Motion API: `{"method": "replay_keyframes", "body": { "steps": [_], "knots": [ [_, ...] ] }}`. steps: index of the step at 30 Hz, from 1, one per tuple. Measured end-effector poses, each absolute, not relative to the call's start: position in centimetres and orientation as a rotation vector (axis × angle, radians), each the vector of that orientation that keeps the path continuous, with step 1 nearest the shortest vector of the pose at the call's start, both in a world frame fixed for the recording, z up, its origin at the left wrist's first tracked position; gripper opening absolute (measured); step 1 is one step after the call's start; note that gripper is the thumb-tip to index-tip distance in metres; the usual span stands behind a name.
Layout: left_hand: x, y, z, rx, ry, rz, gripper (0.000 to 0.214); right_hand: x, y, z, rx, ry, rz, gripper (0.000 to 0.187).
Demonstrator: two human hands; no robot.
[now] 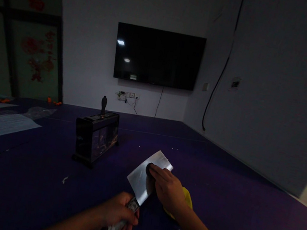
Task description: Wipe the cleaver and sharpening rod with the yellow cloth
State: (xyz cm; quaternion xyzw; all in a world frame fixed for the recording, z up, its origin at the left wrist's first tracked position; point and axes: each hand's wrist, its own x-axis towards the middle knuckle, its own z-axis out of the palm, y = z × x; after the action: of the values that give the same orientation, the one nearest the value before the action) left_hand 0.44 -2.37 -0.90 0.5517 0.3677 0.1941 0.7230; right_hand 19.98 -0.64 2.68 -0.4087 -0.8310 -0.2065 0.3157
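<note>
A cleaver (143,178) with a wide, shiny blade is held tilted above the purple tabletop. Its handle, partly wrapped in whitish material, is in my left hand (121,213), the fingers curled round it. My right hand (169,188) lies over the blade, its fingers pressed together near the blade's middle. Under those fingertips shows a dark rounded patch (149,168); whether it is a small object or a shadow I cannot tell. A yellow thing (187,199), maybe a cloth, shows partly behind my right wrist.
A black knife block (95,134) with one dark handle (103,106) sticking up stands ahead on the left. Papers (7,124) and clear plastic (40,112) lie at the far left. White scraps dot the purple tabletop (228,210). A television (159,57) hangs on the wall.
</note>
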Motion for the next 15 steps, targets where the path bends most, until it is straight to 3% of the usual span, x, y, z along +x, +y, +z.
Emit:
{"method": "replay_keyframes", "body": {
  "steps": [15],
  "knots": [
    [0.51, -2.60, -0.29, 1.175, 0.830, 0.626, 0.026, 20.26, -0.23, 2.10, -1.097, -2.194, -0.509, 0.040]
  ]
}}
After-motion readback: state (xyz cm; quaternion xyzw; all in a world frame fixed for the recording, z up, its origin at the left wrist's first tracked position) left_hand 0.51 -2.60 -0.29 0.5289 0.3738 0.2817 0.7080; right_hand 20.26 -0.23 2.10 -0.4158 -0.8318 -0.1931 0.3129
